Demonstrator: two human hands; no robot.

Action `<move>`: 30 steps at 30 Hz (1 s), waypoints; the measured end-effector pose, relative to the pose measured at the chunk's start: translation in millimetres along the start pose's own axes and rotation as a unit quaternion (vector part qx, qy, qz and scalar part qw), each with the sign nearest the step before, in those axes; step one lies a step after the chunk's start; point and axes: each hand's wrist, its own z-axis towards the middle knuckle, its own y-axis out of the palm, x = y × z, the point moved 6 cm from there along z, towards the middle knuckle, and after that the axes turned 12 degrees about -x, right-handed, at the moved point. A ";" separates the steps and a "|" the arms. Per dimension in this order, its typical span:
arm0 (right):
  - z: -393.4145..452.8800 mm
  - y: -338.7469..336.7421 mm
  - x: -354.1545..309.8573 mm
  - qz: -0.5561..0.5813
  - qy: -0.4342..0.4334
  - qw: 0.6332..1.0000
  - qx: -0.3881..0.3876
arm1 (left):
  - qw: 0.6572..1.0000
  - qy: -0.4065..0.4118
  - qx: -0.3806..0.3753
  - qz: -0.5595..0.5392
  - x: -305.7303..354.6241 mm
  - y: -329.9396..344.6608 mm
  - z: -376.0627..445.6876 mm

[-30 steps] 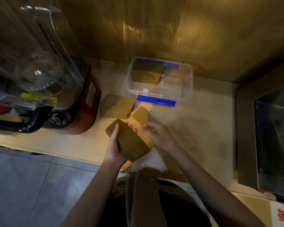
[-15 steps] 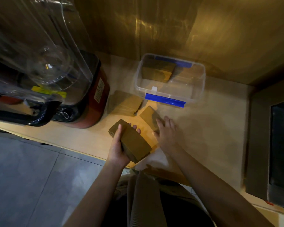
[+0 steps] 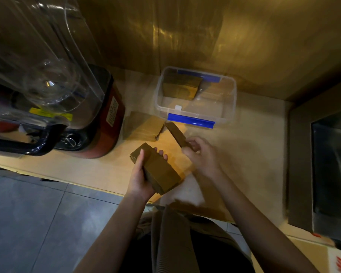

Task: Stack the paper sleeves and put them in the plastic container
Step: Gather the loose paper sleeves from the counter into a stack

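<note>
The plastic container (image 3: 195,99) is clear with blue clips on its near and far rims and a small white tab. Beside it, the paper sleeves (image 3: 144,128) are plain brown, as is the stack (image 3: 159,170) nearer the counter's edge. The counter (image 3: 244,146) is pale beige. Left of the container, the blender (image 3: 98,123) has a red base, black handle, clear jar and yellow label.
</note>
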 end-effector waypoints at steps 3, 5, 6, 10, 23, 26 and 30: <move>-28.8 7.7 -26.4 0.099 -0.016 0.993 -0.056 | 1.000 -0.003 -0.024 0.018 -1.7 5.6 -0.7; -44.5 17.3 -35.6 0.097 -0.028 0.992 -0.081 | 0.998 -0.021 -0.039 0.043 -5.9 9.4 -1.5; -49.7 21.9 -37.4 0.068 -0.035 0.994 -0.082 | 0.997 -0.030 -0.049 0.053 -8.2 12.0 -2.0; -62.0 39.2 -42.4 -0.220 -0.100 0.970 -0.019 | 0.996 -0.029 -0.079 0.032 -11.4 16.8 0.5; -72.7 48.1 28.2 0.455 0.195 0.867 -0.062 | 0.995 -0.003 0.019 0.096 -10.9 27.2 -0.4; -79.5 58.9 24.0 0.607 0.219 0.747 -0.162 | 0.985 0.013 0.036 0.169 -14.4 40.9 -1.5; -77.6 55.1 22.7 0.620 0.170 0.739 -0.200 | 0.957 0.042 0.018 0.285 -16.4 51.3 -1.7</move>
